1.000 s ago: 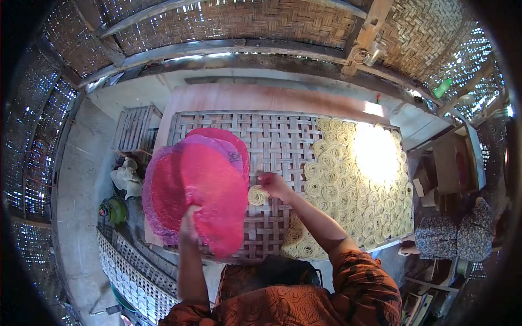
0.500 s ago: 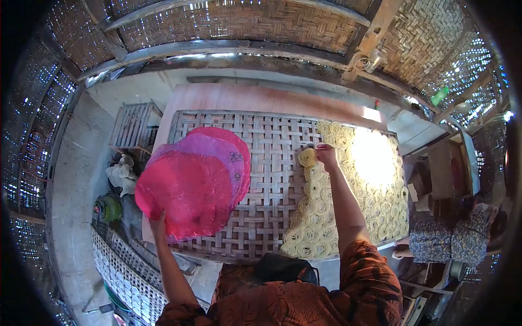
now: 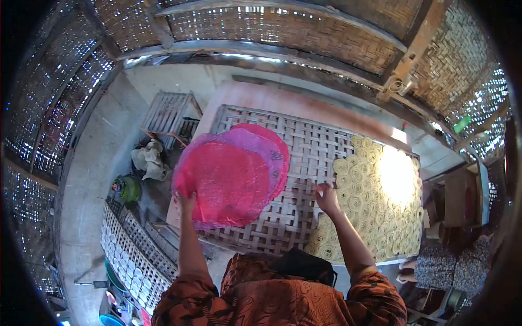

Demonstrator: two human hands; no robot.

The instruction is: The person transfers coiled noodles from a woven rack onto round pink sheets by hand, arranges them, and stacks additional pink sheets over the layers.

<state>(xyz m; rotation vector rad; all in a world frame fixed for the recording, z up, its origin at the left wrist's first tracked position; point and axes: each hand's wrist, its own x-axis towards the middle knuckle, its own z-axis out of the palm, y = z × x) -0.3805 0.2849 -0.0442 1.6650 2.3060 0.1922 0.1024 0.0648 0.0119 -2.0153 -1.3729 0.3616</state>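
A stack of round pink and purple sheets (image 3: 228, 182), thin and shiny, lies on the left part of a woven bamboo tray (image 3: 304, 138). My left hand (image 3: 186, 202) grips the stack's near left edge, with some fingers hidden. Over the bare weave in the middle, my right hand (image 3: 327, 200) hovers with bent fingers slightly apart and nothing visible in them. Just right of it, pale yellow coiled noodle-like rounds (image 3: 361, 204) cover the right side of the tray in close rows. Bright sunlight washes out part of them.
Beneath the tray is a wooden board (image 3: 244, 93). A slatted crate (image 3: 166, 114) and a green gas cylinder (image 3: 129, 188) stand at left. Another woven tray with white discs (image 3: 128, 266) leans lower left. Another person's patterned clothing (image 3: 454, 269) shows at right.
My right hand has left the coiled round at the rows' edge and drawn back toward me. The left hand still holds the sheets. The whole view has shifted.
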